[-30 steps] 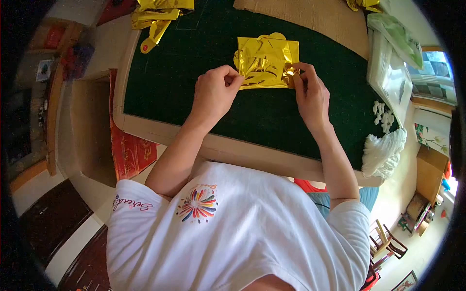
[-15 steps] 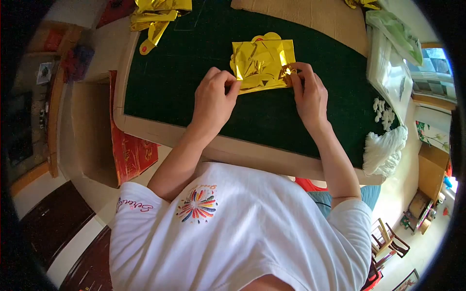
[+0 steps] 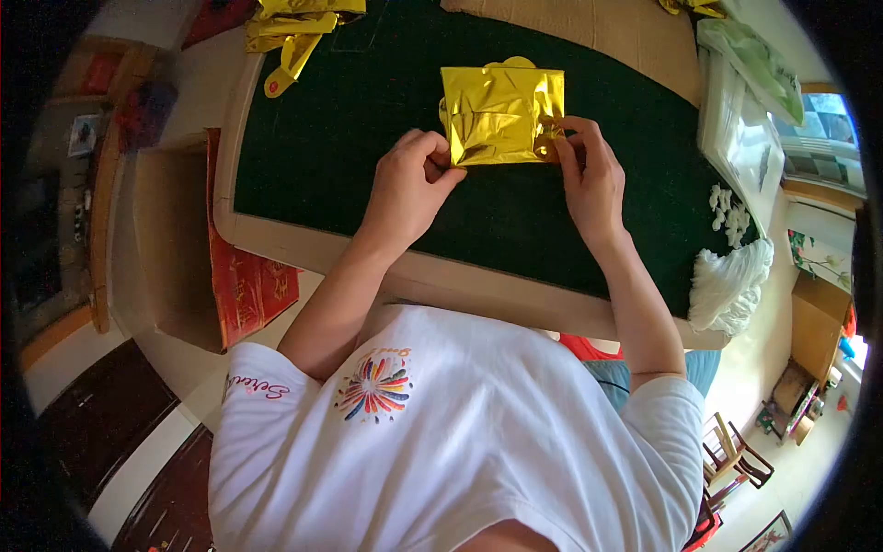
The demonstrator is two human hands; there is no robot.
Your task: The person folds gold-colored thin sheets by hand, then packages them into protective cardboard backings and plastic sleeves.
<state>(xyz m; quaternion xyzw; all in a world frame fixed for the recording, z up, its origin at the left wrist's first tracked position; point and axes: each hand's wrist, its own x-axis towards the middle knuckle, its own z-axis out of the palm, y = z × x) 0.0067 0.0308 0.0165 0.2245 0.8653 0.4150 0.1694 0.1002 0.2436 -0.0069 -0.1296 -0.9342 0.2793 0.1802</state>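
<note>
A shiny gold foil sheet (image 3: 504,115), folded into a rough rectangle, lies on the dark green table top. Rounded gold tabs show beyond its far and left edges. My left hand (image 3: 409,189) pinches the near left corner between thumb and forefinger. At the near right corner, my right hand (image 3: 591,175) grips the foil with thumb and fingers, and the foil there is crumpled. What lies under the folded foil is hidden.
More gold foil pieces (image 3: 294,37) are piled at the far left. A brown cardboard sheet (image 3: 589,37) covers the far side of the table. Clear plastic bags (image 3: 736,138) and a bundle of white strings (image 3: 731,287) lie along the right edge. An open cardboard box (image 3: 175,239) stands at the left.
The near edge of the foil has been folded over and now looks straighter and flatter. Both hands have shifted slightly, still holding the corners.
</note>
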